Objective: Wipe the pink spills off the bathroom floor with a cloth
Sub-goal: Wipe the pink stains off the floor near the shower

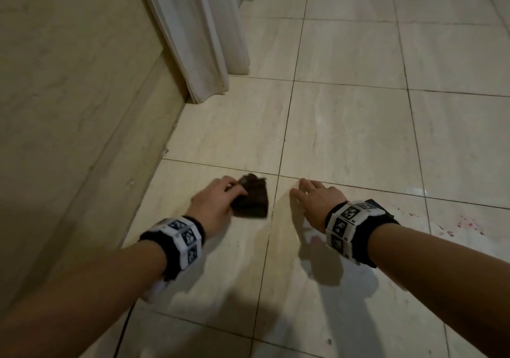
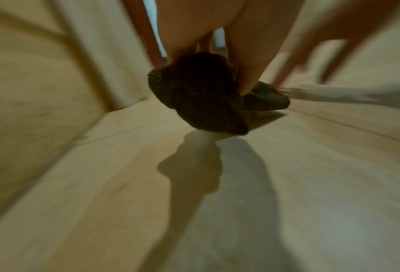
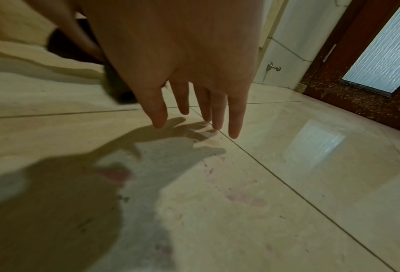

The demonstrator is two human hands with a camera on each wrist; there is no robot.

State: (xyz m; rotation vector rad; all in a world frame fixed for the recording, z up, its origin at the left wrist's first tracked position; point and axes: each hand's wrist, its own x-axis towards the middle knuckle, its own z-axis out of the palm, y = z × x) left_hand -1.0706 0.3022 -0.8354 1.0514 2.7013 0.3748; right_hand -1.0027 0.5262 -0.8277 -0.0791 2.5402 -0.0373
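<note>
A dark brown cloth [image 1: 251, 202] hangs bunched just above the cream floor tiles, pinched by my left hand [image 1: 220, 197]. In the left wrist view the cloth [image 2: 194, 95] droops from my thumb and fingers, its lower corner close to the floor. My right hand [image 1: 311, 197] hovers to the right of the cloth with straight, spread fingers [image 3: 234, 119] and holds nothing. Pink spills [image 1: 466, 226] dot the tile at the right, and a pink smear [image 1: 313, 239] lies under my right wrist. Faint pink marks [image 3: 245, 199] show below my right hand.
A tiled wall [image 1: 69, 95] with a skirting runs along the left. A white door frame [image 1: 198, 40] stands at the back left. In the right wrist view a dark wooden door [image 3: 357, 77] with frosted glass stands at the right, beside a metal doorstop [image 3: 272, 67].
</note>
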